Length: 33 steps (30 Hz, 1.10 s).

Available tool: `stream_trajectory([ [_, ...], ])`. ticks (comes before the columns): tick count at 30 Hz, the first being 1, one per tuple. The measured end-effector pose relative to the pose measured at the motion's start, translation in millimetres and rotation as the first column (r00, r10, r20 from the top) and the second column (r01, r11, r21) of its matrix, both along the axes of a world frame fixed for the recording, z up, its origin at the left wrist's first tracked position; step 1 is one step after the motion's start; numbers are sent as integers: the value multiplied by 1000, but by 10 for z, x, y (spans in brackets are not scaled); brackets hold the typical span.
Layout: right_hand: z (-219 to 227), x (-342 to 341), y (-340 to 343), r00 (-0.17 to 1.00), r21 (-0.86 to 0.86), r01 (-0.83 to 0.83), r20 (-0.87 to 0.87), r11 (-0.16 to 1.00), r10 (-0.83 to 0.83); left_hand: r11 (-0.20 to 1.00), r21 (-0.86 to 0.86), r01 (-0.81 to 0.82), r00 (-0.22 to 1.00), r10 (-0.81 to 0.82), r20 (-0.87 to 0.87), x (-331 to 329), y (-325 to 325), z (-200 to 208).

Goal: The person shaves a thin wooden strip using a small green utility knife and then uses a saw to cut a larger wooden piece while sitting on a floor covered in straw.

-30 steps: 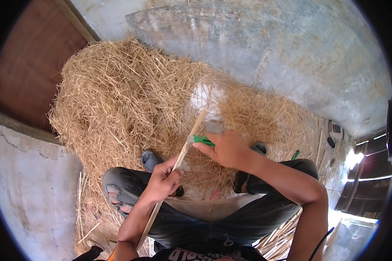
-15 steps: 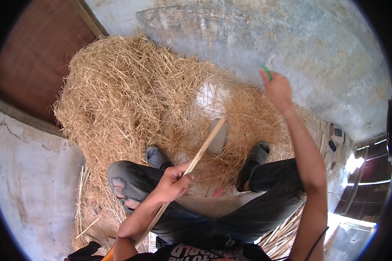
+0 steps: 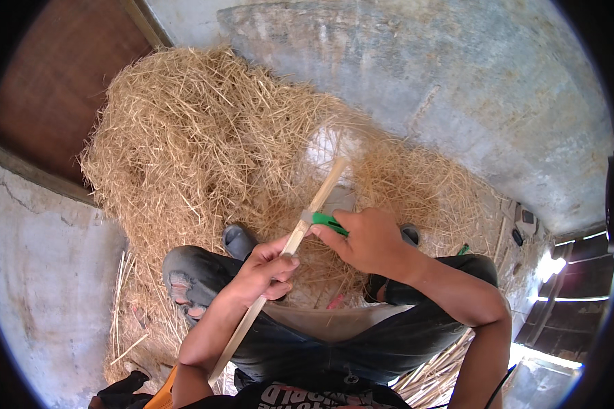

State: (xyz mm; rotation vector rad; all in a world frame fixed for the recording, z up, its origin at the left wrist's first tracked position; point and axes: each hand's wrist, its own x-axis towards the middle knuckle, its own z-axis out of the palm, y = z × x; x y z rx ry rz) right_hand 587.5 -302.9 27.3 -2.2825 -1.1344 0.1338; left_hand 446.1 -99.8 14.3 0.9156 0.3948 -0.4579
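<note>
A long pale bamboo strip (image 3: 326, 189) slants upward from beside my left thigh to a free end over the shavings. Around its middle, the fingers of my left hand (image 3: 261, 274) are closed. My right hand (image 3: 370, 244) grips a green-handled utility knife (image 3: 329, 223), palm down. The knife's short blade lies across the strip just above my left fingers, and looks to be touching it. Part of the handle is hidden inside my right hand.
A big heap of curled straw-coloured shavings (image 3: 177, 129) fills the floor ahead and left. A bundle of thin strips (image 3: 433, 368) lies by my right thigh. Grey slippers (image 3: 239, 241) are on my feet. A weathered wall (image 3: 416, 61) stands beyond, with a brown panel (image 3: 58, 88) at left.
My right hand has come back from the far right, bringing the knife down onto the bamboo strip. The left hand keeps its hold, and the strip has shifted slightly left.
</note>
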Motion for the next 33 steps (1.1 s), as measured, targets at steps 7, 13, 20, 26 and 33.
stream_trajectory([
  [7, -339, 253, 8, 996, 3, 18, 84, 1000, -18, 992, 118, -35, 999, 39, -33, 13, -39, -113],
  [13, -594, 1089, -254, 907, 74, 363, 202, 929, -371, 989, 150, 15, 1000, -13, -14, -110, -36, -76],
  [20, -68, 1028, -437, 878, -1, 467, -112, 884, -464, 998, -13, -68, 998, 68, -4, -116, 160, -46],
  [26, -98, 485, -73, 971, 133, 172, -190, 976, -145, 998, -41, -52, 999, 52, -1, -100, 146, -31],
  [33, 3, 186, 53, 984, 100, 30, -180, 995, -11, 997, -64, -52, 998, 51, -24, -56, 116, -60],
])
